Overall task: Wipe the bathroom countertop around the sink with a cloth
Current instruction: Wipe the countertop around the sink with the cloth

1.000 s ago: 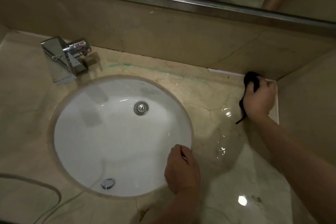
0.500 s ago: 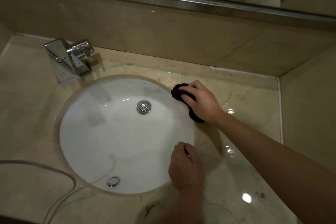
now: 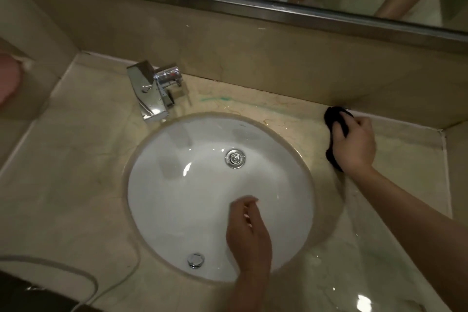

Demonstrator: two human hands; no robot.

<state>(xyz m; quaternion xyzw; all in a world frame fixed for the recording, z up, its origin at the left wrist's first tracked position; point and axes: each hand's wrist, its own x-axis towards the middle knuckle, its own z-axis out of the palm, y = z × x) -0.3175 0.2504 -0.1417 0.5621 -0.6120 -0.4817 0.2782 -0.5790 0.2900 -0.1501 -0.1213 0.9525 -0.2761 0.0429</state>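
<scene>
Wiping step, far-right counter. Right hand (image 3: 354, 145) presses bunched dark cloth (image 3: 338, 119) onto beige marble countertop (image 3: 395, 159) against the backsplash. Left hand (image 3: 247, 233) loosely curled, empty, over white round sink (image 3: 177, 197). Next, probably: sweep left toward the green streak (image 3: 215, 99).

I saw a beige marble countertop (image 3: 76, 185) with a round white sink (image 3: 192, 197) set in. Chrome faucet (image 3: 152, 91) behind the sink, dark cloth (image 3: 334, 121) right of it, white cable (image 3: 76, 271) front-left, green smear (image 3: 215, 99) behind.
</scene>
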